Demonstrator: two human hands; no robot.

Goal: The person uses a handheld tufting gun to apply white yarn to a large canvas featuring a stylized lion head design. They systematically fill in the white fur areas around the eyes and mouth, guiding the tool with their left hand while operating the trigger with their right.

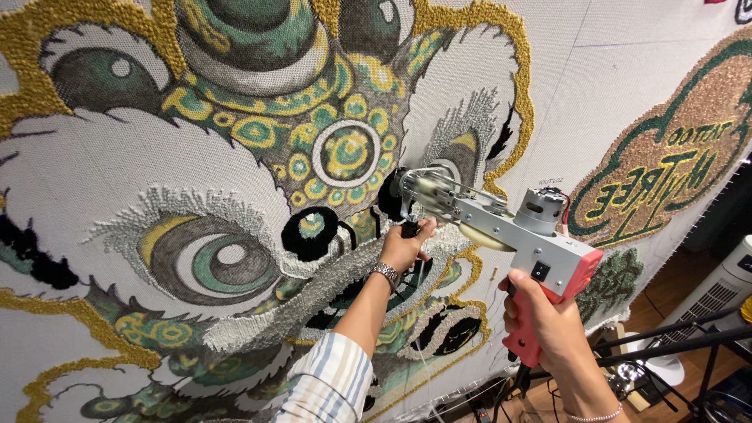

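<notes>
A tufting gun point(513, 235) with a grey metal body, a small motor on top and a red pistol grip points at a stretched backing cloth point(564, 86). My right hand point(548, 321) is closed around the red grip. My left hand point(405, 244), with a metal watch on the wrist and a striped sleeve below, grips the black front handle under the gun's nose. The nose point(411, 192) touches the cloth by a black tufted patch point(309, 233) in a large green, yellow, grey and black lion-face design.
A second tufted patch point(666, 172), brown with green lettering, lies at the right of the cloth. Below right are a white tower fan point(717, 301), black stand bars point(674, 341) and a wooden floor.
</notes>
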